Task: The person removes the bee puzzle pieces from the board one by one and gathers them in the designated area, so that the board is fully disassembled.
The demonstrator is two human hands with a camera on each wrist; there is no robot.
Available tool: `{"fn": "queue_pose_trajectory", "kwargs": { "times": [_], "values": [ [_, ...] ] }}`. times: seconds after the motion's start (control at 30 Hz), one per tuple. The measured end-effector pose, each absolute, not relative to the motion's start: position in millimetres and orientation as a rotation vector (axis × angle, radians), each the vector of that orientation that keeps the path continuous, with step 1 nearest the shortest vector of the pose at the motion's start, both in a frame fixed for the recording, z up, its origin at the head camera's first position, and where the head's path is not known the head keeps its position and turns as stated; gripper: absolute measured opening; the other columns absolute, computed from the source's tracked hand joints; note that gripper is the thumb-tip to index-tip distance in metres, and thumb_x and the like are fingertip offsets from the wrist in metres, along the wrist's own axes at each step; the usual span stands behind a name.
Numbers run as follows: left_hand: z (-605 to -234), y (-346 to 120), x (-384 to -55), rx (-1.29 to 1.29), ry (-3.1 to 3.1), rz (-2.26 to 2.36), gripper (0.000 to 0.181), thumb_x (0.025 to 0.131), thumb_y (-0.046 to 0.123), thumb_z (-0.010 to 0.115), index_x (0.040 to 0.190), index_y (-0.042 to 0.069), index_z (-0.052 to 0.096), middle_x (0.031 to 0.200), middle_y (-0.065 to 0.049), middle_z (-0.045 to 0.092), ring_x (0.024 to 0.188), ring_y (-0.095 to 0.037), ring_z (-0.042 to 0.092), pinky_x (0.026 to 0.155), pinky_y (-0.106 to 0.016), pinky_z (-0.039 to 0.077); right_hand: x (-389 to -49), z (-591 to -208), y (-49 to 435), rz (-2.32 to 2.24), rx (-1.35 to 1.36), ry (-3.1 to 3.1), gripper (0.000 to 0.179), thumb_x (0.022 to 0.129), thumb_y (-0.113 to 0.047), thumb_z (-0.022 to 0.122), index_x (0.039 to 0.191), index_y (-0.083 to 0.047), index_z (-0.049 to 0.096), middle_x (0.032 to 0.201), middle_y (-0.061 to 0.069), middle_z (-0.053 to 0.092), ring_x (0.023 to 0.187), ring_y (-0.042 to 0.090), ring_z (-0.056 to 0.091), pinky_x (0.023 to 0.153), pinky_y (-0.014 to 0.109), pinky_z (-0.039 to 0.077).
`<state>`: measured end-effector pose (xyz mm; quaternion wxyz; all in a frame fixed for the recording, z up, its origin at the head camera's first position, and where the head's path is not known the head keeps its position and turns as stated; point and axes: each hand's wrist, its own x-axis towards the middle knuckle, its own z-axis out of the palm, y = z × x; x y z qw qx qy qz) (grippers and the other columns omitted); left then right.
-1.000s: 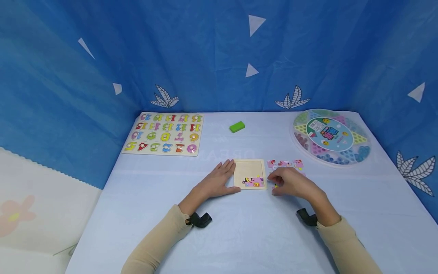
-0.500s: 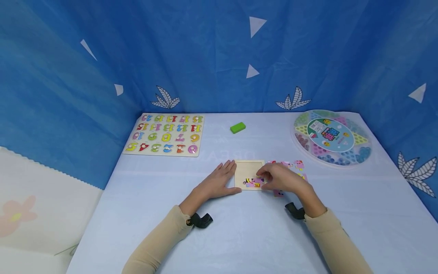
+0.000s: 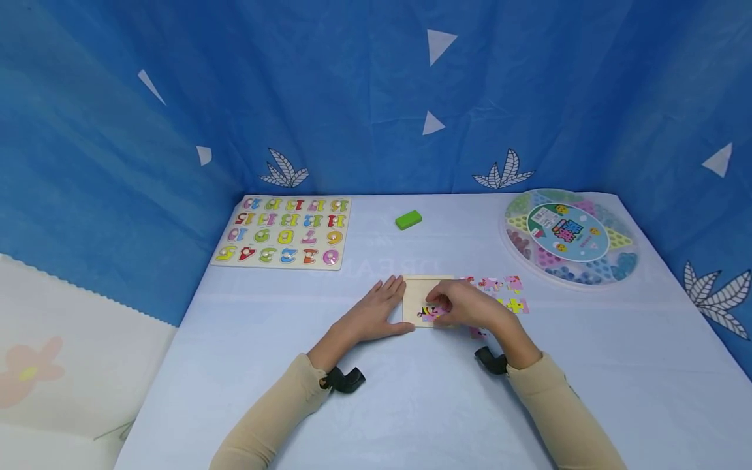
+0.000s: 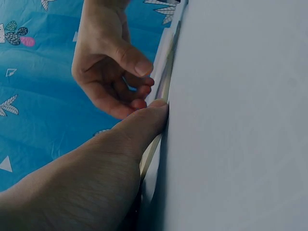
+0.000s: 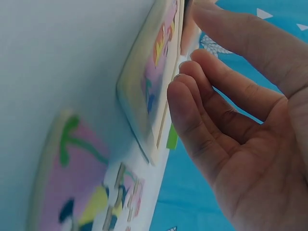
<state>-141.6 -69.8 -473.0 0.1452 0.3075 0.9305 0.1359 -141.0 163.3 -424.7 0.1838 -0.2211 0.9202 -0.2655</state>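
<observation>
A shallow square wooden puzzle tray [image 3: 416,288] lies on the table, with a few joined pink puzzle pieces [image 3: 429,313] along its near side. My left hand [image 3: 373,312] rests flat at the tray's left edge, its thumb along the near corner. Over the right part of the tray is my right hand [image 3: 470,305], fingers loosely bent, fingertips close over the joined pieces and hiding some. In the right wrist view nothing shows between the thumb and the bent fingers [image 5: 185,103]. Several loose puzzle pieces [image 3: 514,305] lie to the right, partly under my right hand.
A number puzzle board [image 3: 282,233] lies at the back left. A green block [image 3: 408,220] sits behind the tray, and a round clear game box [image 3: 566,236] at the back right. Blue curtain [image 3: 364,98] surrounds the far side of the white table.
My right hand has moved left from the loose pieces onto the tray, uncovering several loose pieces on the right. My left hand stays in place at the tray's edge.
</observation>
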Motion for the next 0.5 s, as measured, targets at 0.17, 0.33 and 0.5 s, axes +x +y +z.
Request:
{"fn": "queue_pose_trajectory", "kwargs": {
  "times": [0.17,0.33,0.5],
  "values": [
    [-474.4,-70.5,-141.3,0.893,2.684,0.399,0.096,0.091,0.066,0.050,0.156,0.007,0.014,0.165,-0.007,0.009,0.154,-0.020,0.005,0.126,-0.039,0.008,-142.4,-427.5,157.2,-0.756,-0.662,2.595,0.034,0.075,-0.017,0.084,0.105,-0.008,0.071,0.092,-0.002,0.064,0.078,0.012,0.053,0.070,0.022,0.048],
    [-475.0,-71.3,-141.0,0.901,2.679,0.412,0.096,0.091,0.066,0.050,0.156,0.007,0.014,0.165,-0.007,0.009,0.154,-0.020,0.006,0.126,-0.039,0.009,-142.9,-429.5,155.0,-0.747,-0.716,2.596,0.032,0.075,-0.015,0.083,0.104,-0.006,0.071,0.091,-0.002,0.064,0.077,0.011,0.052,0.069,0.023,0.048],
    [-474.5,-71.2,-141.3,0.899,2.681,0.404,0.096,0.091,0.067,0.049,0.156,0.007,0.014,0.165,-0.007,0.009,0.154,-0.020,0.005,0.126,-0.039,0.008,-143.3,-431.6,154.8,-0.720,-0.744,2.619,0.033,0.075,-0.018,0.084,0.103,-0.007,0.071,0.090,-0.001,0.064,0.077,0.010,0.053,0.070,0.023,0.047]
  ]
}}
